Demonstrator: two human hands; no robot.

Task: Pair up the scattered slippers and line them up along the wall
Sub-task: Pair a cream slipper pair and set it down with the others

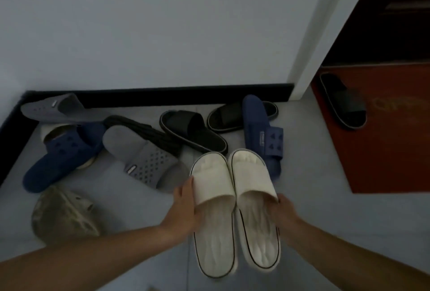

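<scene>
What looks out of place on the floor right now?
One black slipper lies alone on the red mat at the doorway, apart from the rest. A navy slipper lies across a second black slipper.

dim room: pale wall [151,23], grey floor [325,209], red mat [384,162].

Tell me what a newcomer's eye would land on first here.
The pair of white slippers, held side by side between the left hand and right hand in the centre foreground. Behind them, a jumble of navy, grey and black slippers lies along the black skirting board; one black slipper sits alone on the red mat at right.
</scene>
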